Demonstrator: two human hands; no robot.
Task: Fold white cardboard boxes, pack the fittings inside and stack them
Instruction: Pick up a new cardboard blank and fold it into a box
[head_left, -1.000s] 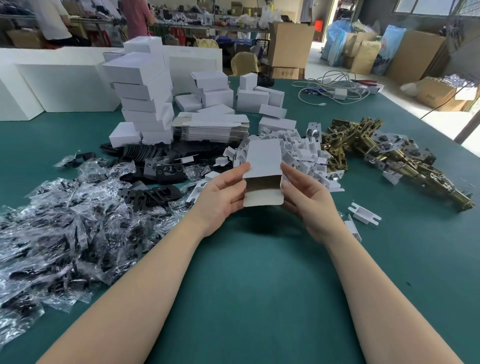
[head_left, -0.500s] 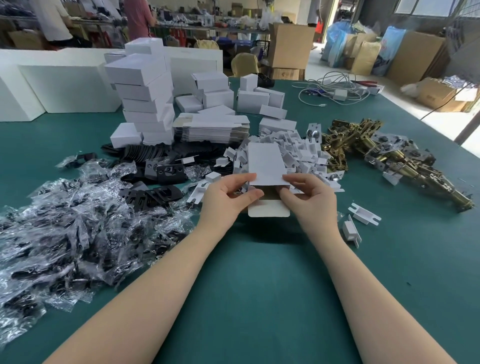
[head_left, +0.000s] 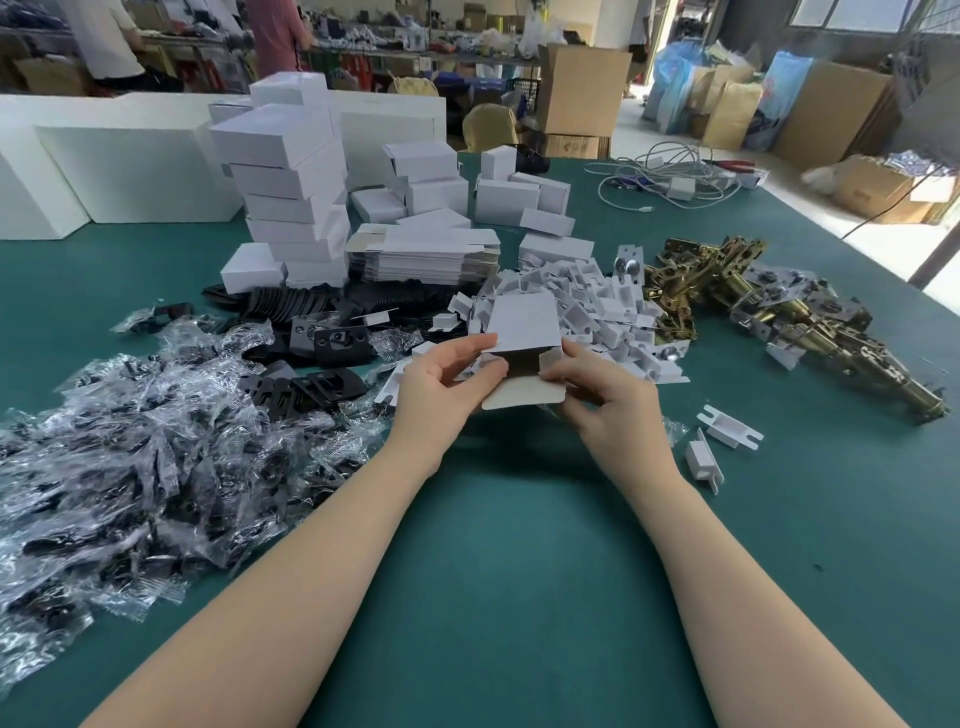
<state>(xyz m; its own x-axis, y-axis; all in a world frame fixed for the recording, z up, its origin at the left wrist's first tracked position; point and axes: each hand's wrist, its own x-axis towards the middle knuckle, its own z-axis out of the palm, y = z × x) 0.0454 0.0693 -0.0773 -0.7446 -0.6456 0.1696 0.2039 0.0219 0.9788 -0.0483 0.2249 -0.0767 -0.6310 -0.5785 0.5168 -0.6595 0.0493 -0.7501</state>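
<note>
A small white cardboard box (head_left: 522, 332) is held just above the green table (head_left: 493, 545), near its middle, with the open end toward the camera: the dark inside shows, the bottom flap (head_left: 522, 399) sticks out toward the viewer and a small side flap (head_left: 551, 358) stands at the right of the opening. The left hand (head_left: 439, 402) grips the box's left edge, thumb on top at the near corner and the other fingers curled beneath. The right hand (head_left: 605, 397) pinches the side flap between thumb and forefinger, the remaining fingers curled under the box. Just beyond the box lies a heap of small white cardboard inserts (head_left: 587, 312), and two more inserts (head_left: 727, 426) lie apart to the right of the right wrist. Farther right sprawls a pile of brass fittings (head_left: 769, 306). To the left, black plates (head_left: 332, 340) rest beside a wide drift of clear plastic bags (head_left: 130, 447). At the far side stand a stack of flat box blanks (head_left: 423, 254) and, left of it, a tall leaning stack of folded white boxes (head_left: 291, 187).
</note>
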